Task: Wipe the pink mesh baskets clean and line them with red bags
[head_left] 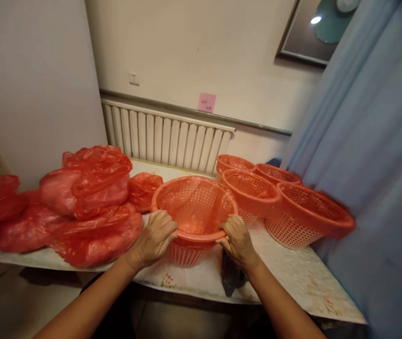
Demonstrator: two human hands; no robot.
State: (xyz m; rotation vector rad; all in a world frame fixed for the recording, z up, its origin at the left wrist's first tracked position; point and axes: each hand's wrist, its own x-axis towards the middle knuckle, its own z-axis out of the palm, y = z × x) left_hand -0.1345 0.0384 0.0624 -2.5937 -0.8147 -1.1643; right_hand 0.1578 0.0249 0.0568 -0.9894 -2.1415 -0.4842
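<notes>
An orange perforated plastic basket (pixel 186 256) stands upright near the table's front edge. A thin red plastic bag (pixel 195 212) lines its inside and appears folded over the rim. My left hand (pixel 155 238) is closed around the near left side of the rim. On the near right side, the fingers of my right hand (pixel 238 240) pinch the rim and bag edge. Just below my right hand lies a dark, crumpled plastic bundle (pixel 232 278), partly hidden by that hand and forearm.
Several similar baskets (pixel 292 230) with red liners stand to the right, beside a blue curtain (pixel 373 188). Full-looking red plastic bags (pixel 91 188) are heaped at the left. Behind the cloth-covered table (pixel 292 278) are a white radiator (pixel 168 134) and a wall.
</notes>
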